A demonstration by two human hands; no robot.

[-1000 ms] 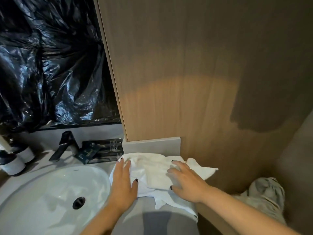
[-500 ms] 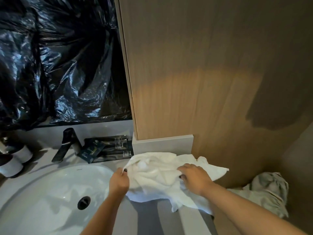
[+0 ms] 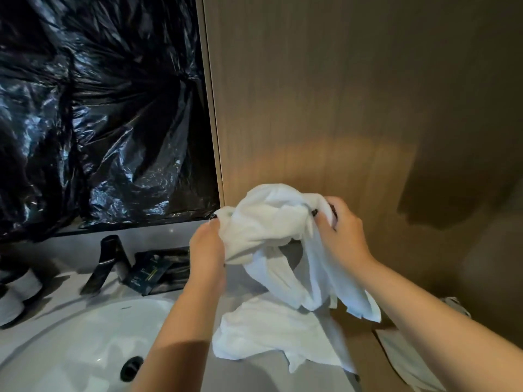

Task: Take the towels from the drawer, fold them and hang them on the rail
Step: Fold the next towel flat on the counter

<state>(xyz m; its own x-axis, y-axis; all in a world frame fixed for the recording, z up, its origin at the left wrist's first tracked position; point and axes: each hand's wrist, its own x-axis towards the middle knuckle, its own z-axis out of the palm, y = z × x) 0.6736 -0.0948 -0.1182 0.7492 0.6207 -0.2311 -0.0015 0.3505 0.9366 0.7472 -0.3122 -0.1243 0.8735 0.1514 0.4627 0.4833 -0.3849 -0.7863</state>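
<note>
A crumpled white towel [image 3: 266, 222] hangs in the air above the counter, in front of the wooden wall panel. My left hand [image 3: 208, 246] grips its left end and my right hand [image 3: 338, 230] grips its right end; loose folds droop between and below them. A second white towel [image 3: 271, 332] lies rumpled on the grey counter [image 3: 249, 374] beneath, beside the sink. No drawer or rail is in view.
A white sink [image 3: 70, 343] with a black tap [image 3: 106, 261] fills the lower left. Dark sachets [image 3: 158, 268] lie behind it, white jars [image 3: 17, 292] at far left. Black plastic sheeting [image 3: 93, 108] covers the back wall. More cloth [image 3: 404, 360] lies at lower right.
Both hands have closed on the top towel and lifted it off the counter; it now hangs bunched between them. The towel underneath stays on the counter.
</note>
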